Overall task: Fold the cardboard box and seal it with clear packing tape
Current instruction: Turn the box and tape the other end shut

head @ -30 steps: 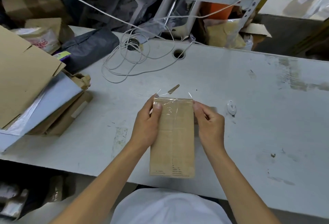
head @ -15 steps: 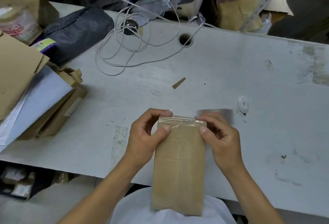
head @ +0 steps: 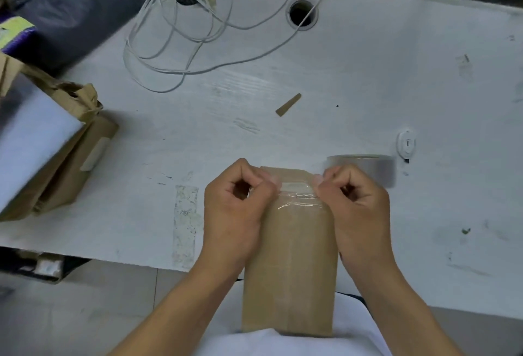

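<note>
The near end of the box [head: 290, 265] is cut off from view by the white shirt [head: 283, 344] of the person, and both long sides are partly covered by the hands. The box is a flat, long brown piece held over the near edge of the counter [head: 368, 86], its far end over the counter top. The left hand [head: 235, 214] pinches the far left corner of the box between thumb and bent fingers; the right hand [head: 359, 211] pinches the far right corner in the same way. Clear tape [head: 298, 195] lies wrinkled across the far end between the two thumbs, and it seems to wrap over the end flap, but the blur makes this hard to confirm.

The tape roll [head: 365, 167] stands just behind the right hand, partly hidden by the knuckles and blurred. A small white round thing [head: 407, 144] is just beside it; I cannot tell what it is. A brown scrap [head: 288, 104] lies further away, near the coiled white cable [head: 181, 44]. At the left edge a cardboard pile [head: 56, 157] is cut off. A yellow-green label [head: 14, 30] at the top left is too blurred to read.
</note>
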`<state>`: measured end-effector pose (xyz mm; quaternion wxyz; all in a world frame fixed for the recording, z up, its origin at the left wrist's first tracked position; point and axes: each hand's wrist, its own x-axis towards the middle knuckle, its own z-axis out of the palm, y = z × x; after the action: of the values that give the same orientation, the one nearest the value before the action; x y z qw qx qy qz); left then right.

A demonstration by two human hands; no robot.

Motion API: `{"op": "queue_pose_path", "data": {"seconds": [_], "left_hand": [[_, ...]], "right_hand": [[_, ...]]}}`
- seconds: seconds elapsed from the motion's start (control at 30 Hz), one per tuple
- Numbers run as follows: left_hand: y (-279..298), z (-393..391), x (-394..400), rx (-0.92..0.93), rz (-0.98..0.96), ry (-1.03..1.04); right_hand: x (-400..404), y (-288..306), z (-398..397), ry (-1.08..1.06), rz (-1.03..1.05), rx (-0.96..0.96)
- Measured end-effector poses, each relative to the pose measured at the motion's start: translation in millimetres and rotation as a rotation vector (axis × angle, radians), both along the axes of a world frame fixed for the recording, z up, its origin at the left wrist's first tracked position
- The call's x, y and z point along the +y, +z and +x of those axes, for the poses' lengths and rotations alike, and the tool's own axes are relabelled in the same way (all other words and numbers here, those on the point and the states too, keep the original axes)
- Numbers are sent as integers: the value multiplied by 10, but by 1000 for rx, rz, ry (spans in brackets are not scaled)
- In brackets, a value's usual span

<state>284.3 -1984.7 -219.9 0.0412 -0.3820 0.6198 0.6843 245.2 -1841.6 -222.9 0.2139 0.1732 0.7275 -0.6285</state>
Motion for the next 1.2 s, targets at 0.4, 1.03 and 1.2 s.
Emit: {"op": "queue_pose_path", "data": {"seconds": [0.4,1.03,1.2], "left_hand": [[75,9,45,197,-309,-202],[-95,74,-197,366,-227,-559],[-146,27,-127,229,37,-394]], "right_hand": [[17,-43,41,191,79,375],[218,-119,-11,402,-150,129],[182,-214,24,297,-268,79]]}}
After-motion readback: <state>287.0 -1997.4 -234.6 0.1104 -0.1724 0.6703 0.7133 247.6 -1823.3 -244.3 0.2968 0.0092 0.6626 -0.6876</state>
